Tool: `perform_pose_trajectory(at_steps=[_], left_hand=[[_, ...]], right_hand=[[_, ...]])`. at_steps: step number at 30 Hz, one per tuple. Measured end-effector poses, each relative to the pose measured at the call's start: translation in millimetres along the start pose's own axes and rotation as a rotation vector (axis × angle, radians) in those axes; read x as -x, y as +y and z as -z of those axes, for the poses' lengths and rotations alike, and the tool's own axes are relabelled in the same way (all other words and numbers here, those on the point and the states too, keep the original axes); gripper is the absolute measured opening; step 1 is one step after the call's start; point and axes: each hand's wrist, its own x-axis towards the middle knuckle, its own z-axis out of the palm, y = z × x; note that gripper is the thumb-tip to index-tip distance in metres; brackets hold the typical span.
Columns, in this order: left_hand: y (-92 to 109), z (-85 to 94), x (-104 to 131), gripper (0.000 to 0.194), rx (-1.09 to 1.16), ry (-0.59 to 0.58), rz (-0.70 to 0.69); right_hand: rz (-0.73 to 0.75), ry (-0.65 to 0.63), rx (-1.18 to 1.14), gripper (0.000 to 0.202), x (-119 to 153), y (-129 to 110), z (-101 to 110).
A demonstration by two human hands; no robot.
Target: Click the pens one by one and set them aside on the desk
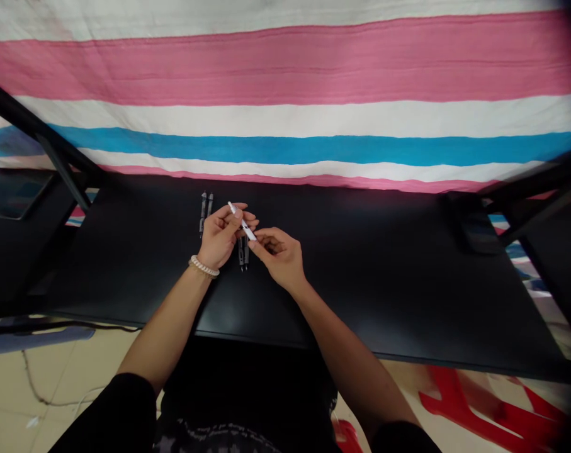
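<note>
A slim white pen (pixel 247 230) is held at a slant between both hands, above the black table. My left hand (pixel 223 233) is closed on its upper part, the thumb lying along it and the other fingers behind. At the lower end, the thumb and fingertips of my right hand (pixel 280 253) pinch the pen. Just under the hands lie dark pens (pixel 244 254), side by side with tips toward me and partly hidden. Two more dark pens with grey parts (pixel 203 214) rest beyond my left wrist, their lower ends partly covered by that hand.
The black table (pixel 384 277) stretches to both sides. A striped pink, white and blue cloth (pixel 313 151) hangs along its back edge. Dark metal frame bars (pixel 63 167) stand at the left and right ends. A red plastic stool (pixel 483 409) is on the floor at lower right.
</note>
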Motion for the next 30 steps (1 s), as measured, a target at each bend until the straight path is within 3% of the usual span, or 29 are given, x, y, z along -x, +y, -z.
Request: perform_pose_trajectory(at_steps=[5, 11, 15, 19, 23, 26, 30], left_hand=[[-1, 3.5, -4, 0.023, 0.127, 0.088, -0.025], [-10, 5.0, -7, 0.023, 0.148, 0.189, 0.018], [-10, 7.3, -10, 0.019, 0.164, 0.222, 0.008], [-8, 8.2, -11, 0.018, 0.171, 0.221, 0.013], [-8, 7.6, -10, 0.018, 0.187, 0.209, 0.008], [-8, 7.5, -10, 0.015, 0.197, 0.21, 0.008], [-8, 8.1, -11, 0.017, 0.195, 0.205, 0.014]], right_hand=[[-0.152, -0.075, -0.131, 0.037, -1, 8, 0], [0.137, 0.115, 0.112, 0.015, -1, 8, 0], [0.053, 0.079, 0.017, 0.017, -4, 7, 2], [0.137, 0.108, -0.006, 0.011, -5, 7, 2], [0.068, 0.106, -0.04, 0.014, -5, 6, 2], [0.151, 0.128, -0.03, 0.014, -5, 6, 2], [0.031, 0.137, -0.063, 0.021, -5, 8, 1]])
